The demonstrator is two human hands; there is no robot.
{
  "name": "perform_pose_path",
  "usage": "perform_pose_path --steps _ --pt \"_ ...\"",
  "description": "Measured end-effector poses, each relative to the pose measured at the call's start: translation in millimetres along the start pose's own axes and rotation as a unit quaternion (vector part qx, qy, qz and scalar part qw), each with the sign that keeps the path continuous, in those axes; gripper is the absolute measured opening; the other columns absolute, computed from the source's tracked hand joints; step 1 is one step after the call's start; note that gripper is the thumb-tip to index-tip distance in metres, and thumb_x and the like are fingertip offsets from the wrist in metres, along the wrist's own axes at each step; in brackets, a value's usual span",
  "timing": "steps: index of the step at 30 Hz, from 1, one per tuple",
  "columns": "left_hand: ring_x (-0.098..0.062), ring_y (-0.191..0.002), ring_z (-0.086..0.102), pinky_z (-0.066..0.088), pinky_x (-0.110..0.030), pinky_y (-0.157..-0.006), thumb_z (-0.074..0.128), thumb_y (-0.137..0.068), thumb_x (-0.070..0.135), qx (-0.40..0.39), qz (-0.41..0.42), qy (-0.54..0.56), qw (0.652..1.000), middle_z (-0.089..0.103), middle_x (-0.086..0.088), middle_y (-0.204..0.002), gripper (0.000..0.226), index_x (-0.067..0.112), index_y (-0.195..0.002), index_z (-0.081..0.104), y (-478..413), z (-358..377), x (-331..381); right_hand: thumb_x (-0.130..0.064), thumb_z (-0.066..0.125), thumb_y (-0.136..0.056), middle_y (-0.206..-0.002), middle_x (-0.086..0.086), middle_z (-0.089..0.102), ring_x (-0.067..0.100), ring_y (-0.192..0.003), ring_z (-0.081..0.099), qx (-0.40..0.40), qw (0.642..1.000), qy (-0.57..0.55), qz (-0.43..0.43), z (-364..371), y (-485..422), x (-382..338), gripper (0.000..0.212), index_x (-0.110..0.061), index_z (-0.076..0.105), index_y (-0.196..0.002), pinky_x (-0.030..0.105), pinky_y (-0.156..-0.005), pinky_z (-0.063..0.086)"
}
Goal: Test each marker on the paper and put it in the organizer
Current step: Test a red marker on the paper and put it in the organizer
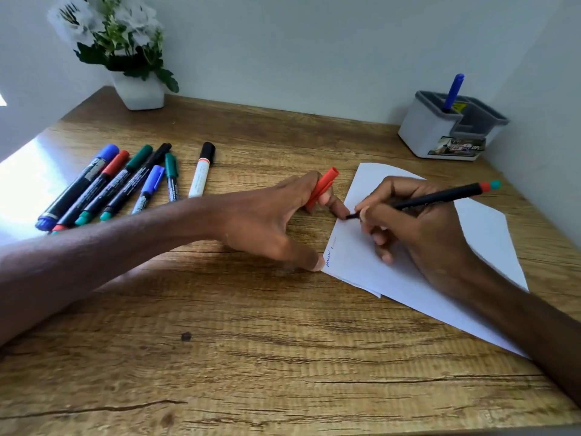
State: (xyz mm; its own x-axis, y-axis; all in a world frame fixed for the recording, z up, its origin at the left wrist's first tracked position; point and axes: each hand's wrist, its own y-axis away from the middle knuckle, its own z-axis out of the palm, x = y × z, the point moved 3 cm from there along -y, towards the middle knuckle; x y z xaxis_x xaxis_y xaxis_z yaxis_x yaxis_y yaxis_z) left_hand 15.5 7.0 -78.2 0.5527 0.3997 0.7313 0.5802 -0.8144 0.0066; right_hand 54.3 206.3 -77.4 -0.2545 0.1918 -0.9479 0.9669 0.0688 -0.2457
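Head view: right grip clamps marker, tip on paper; left grip pinches red cap, thumb at paper's corner.

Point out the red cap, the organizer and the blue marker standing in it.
red cap (pixel 325 185), head view, middle of its body.
organizer (pixel 423 127), head view, its white front wall.
blue marker (pixel 453 89), head view, barrel above the organizer's rim.

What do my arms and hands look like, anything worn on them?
Nothing worn shows. The left hand and right hand are bare, with no gloves, rings or watch. The left forearm and right forearm are bare to the frame edge, no sleeves.
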Motion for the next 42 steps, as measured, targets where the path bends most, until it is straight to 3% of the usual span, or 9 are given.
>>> perform_pose_path --steps 5,9,12,15,18,21,34,39,42 --pt "-0.013 -0.113 0.057 0.045 -0.031 -0.09 0.073 -0.082 0.032 0.054 -0.018 0.131 0.99 0.065 0.015 -0.128 0.038 0.03 -0.106 0.043 -1 -5 -2 0.002 0.063 -0.094 -0.074 0.017 0.065 0.022 -0.056 0.054 0.049 0.993 -0.099 0.031 -10 -6 -2 0.003 0.004 0.065 -0.094 0.024 -0.042 0.043" --pt "-0.009 -0.099 0.063 0.048 -0.028 -0.089 0.053 -0.093 0.037 0.104 -0.024 0.172 0.979 0.072 -0.004 -0.111 0.023 0.016 -0.1 0.047 -1 -8 -5 -0.01 0.072 -0.088 -0.075 0.013 0.065 0.02 -0.056 0.055 0.06 0.994 -0.089 0.006 -10 -7 -7 0.018 0.003 0.067 -0.1 0.025 -0.044 0.045" --pt "-0.01 -0.076 0.046 0.037 -0.03 -0.078 0.037 -0.099 0.041 0.114 -0.027 0.141 0.983 0.059 0.002 -0.083 0.028 0.018 -0.088 0.048 -3 -8 -5 -0.018 0.067 -0.094 -0.084 0.016 0.068 0.022 -0.065 0.059 0.013 0.993 -0.119 -0.002 -8 -6 -11 0.026 0.004 0.069 -0.107 0.028 -0.049 0.047" --pt "-0.009 -0.073 0.042 0.037 -0.023 -0.074 0.03 -0.107 0.03 0.111 -0.022 0.134 0.984 0.049 0.003 -0.078 0.034 0.011 -0.085 0.047 -4 -6 -6 -0.015 0.051 -0.096 -0.092 0.021 0.071 0.024 -0.07 0.062 -0.031 0.987 -0.158 -0.001 -8 -5 -12 0.032 0.006 0.068 -0.113 0.031 -0.051 0.049" --pt "-0.013 -0.078 0.048 0.039 -0.027 -0.077 0.035 -0.109 0.024 0.122 -0.021 0.115 0.986 0.052 -0.006 -0.082 0.036 0.003 -0.091 0.058 -3 -5 -7 -0.011 0.047 -0.093 -0.091 0.023 0.072 0.025 -0.068 0.062 -0.035 0.986 -0.165 -0.009 -10 -6 -13 0.031 0.005 0.068 -0.109 0.032 -0.049 0.049" --pt "-0.02 -0.081 0.049 0.038 -0.04 -0.078 0.037 -0.105 0.031 0.126 -0.022 0.103 0.986 0.055 -0.009 -0.084 0.035 0.013 -0.092 0.064 -3 -6 -8 -0.009 0.046 -0.092 -0.088 0.023 0.071 0.026 -0.065 0.062 -0.036 0.986 -0.163 -0.017 -12 -6 -12 0.029 0.004 0.068 -0.106 0.031 -0.048 0.048" --pt "-0.041 -0.086 0.052 0.038 -0.043 -0.074 0.038 -0.109 0.034 0.152 0.004 0.075 0.986 0.055 -0.026 -0.093 0.031 0.023 -0.1 0.066 -2 -5 -7 -0.007 0.055 -0.093 -0.08 0.024 0.071 0.027 -0.058 0.06 -0.014 0.994 -0.11 -0.014 -9 -5 -13 0.018 0.004 0.069 -0.097 0.03 -0.044 0.046" --pt "-0.026 -0.073 0.059 0.044 -0.045 -0.064 0.042 -0.11 0.025 0.214 0.1 -0.076 0.969 0.066 -0.006 -0.083 0.029 0.019 -0.108 0.07 2 -4 10 -0.026 0.071 -0.085 -0.069 0.021 0.071 0.026 -0.044 0.058 0.013 0.997 -0.076 -0.019 -3 -4 -19 0.018 -0.01 0.069 -0.077 0.027 -0.039 0.043" --pt "-0.022 -0.066 0.06 0.044 -0.045 -0.058 0.045 -0.108 0.022 0.224 0.128 -0.117 0.959 0.065 -0.001 -0.077 0.028 0.015 -0.107 0.072 2 2 17 -0.024 0.076 -0.08 -0.059 0.018 0.067 0.023 -0.036 0.051 0.011 0.996 -0.082 -0.032 -2 -2 -21 0.019 -0.013 0.067 -0.067 0.021 -0.036 0.037"
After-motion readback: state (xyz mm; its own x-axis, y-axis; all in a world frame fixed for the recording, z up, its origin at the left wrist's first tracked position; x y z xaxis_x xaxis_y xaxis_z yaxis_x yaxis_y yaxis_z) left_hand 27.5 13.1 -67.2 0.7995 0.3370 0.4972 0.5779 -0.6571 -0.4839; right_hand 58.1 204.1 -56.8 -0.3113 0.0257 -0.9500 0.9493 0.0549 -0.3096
